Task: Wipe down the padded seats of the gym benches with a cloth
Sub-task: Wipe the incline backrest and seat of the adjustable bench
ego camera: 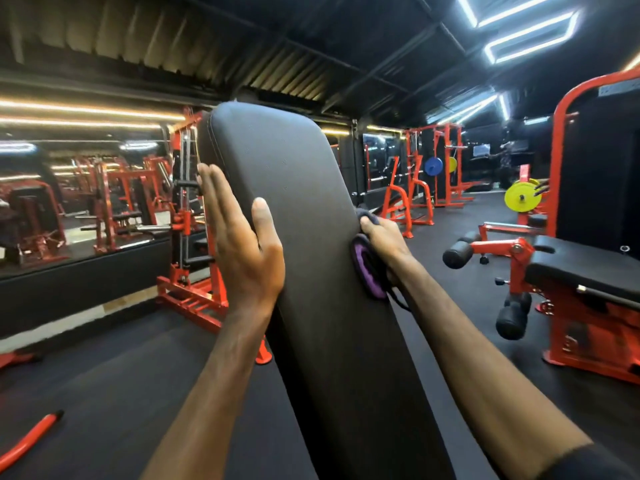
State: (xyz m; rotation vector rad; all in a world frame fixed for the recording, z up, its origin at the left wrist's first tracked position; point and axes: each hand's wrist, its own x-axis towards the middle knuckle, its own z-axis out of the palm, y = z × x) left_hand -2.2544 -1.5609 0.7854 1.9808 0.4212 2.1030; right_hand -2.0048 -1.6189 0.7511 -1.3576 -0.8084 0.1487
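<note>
A long black padded bench back rises steeply through the middle of the head view. My left hand lies flat against its left edge, fingers straight along the side and thumb on the front face. My right hand grips a dark cloth with a purple patch and presses it onto the pad's right edge. Most of the cloth is hidden behind the pad's edge and my fingers.
A red-framed bench with a black seat and roller pads stands at the right. Red racks with blue and yellow plates line the back. A red cable machine stands left before a mirror wall. Black rubber floor surrounds me.
</note>
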